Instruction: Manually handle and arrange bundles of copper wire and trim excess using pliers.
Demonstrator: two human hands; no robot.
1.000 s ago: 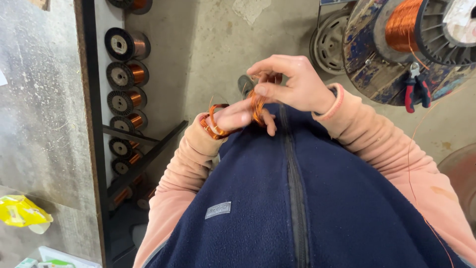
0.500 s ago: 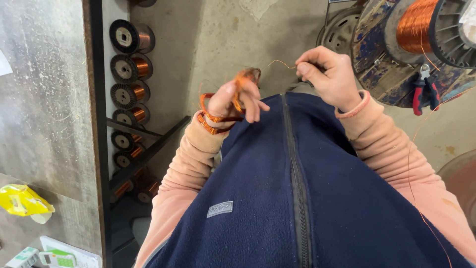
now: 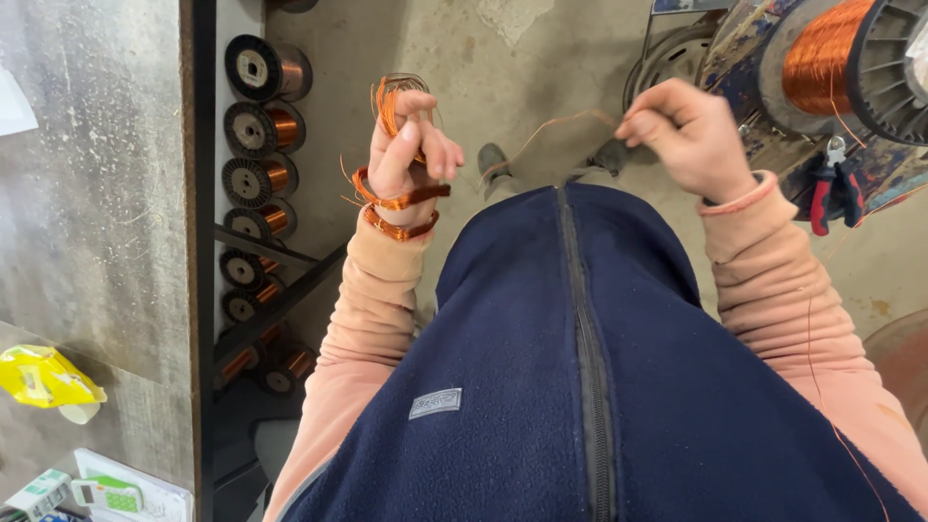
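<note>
My left hand [image 3: 406,155] is raised and grips a small coil of copper wire [image 3: 391,97] between fingers and thumb. Two more copper wire coils [image 3: 396,215] ring my left wrist like bracelets. My right hand [image 3: 681,130] is held apart to the right, its fingers pinched on a thin copper strand [image 3: 541,130] that runs back toward the left hand. Both arms wear peach sleeves over a navy fleece vest [image 3: 580,387].
A big spool of copper wire [image 3: 831,53] lies at the upper right, with red-handled pliers [image 3: 831,188] beside it. A dark rack [image 3: 261,184] at the left holds several small copper spools. A yellow packet [image 3: 43,379] lies on the grey bench.
My hands were together at my chest. They have since moved apart, the left one up and left with the coil, the right one out to the right pulling the strand.
</note>
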